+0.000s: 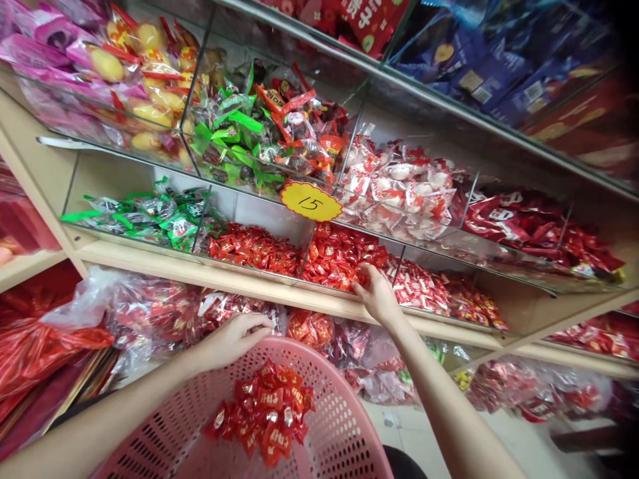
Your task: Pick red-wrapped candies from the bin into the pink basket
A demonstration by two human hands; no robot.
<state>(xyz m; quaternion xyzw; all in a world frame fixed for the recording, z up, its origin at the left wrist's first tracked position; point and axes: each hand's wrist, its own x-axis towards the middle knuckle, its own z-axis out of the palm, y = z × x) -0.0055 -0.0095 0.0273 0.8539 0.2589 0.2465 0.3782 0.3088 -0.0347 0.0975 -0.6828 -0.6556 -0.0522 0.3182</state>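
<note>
Right hand (375, 293) fingers closed on red foil-wrapped candies (339, 256) in far glass bin. Left hand (234, 338) grips far rim of pink perforated plastic basket (344, 426), candy pile (267, 412) inside. Best: keep basket close beneath, grab modestly.

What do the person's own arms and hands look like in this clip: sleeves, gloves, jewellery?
Both forearms are bare with no sleeve in view. The left hand and right hand wear no gloves, and no rings, watch or bracelet show on either.

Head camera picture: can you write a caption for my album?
Right hand reaches into red candies while left hand holds pink basket.
</note>
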